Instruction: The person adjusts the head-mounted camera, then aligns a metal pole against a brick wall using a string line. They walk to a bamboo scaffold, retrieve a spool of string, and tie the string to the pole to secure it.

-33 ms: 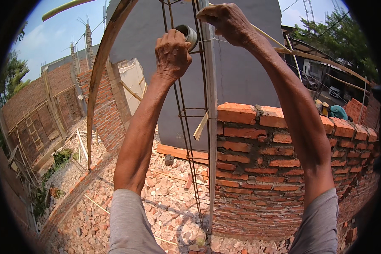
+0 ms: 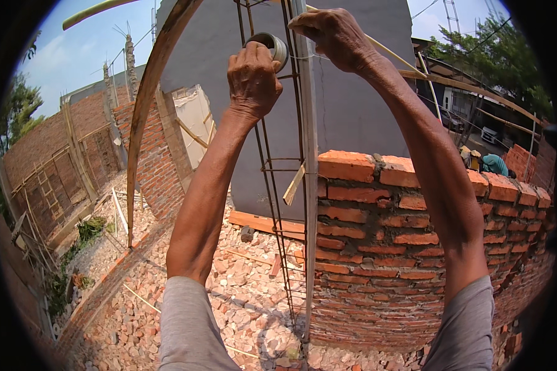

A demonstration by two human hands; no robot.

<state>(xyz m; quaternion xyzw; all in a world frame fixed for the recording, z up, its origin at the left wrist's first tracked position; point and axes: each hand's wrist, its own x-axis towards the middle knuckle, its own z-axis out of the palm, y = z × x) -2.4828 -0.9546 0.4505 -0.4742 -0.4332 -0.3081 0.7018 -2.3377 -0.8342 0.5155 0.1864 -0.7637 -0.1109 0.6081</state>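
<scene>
My left hand is wrapped round a grey, hollow roll, which looks like a spool of line or wire. A thin pale line runs from the roll across an upright grey post. Higher up, just right of the post's upper part, my right hand is closed with its fingertips pinched together. Whatever lies between those fingertips is too small to make out. Beside the post, on its left, stands a tall rebar cage with stirrups. A short wood sliver sticks out by the post.
A red brick wall adjoins the post's right side. Broken brick rubble covers the ground. At left a curved-looking wooden plank rises past a brick pier. Behind is a grey wall. A person in teal is beyond the bricks.
Both hands have shifted down very slightly. The roll in my left hand has tipped, so its open end shows more.
</scene>
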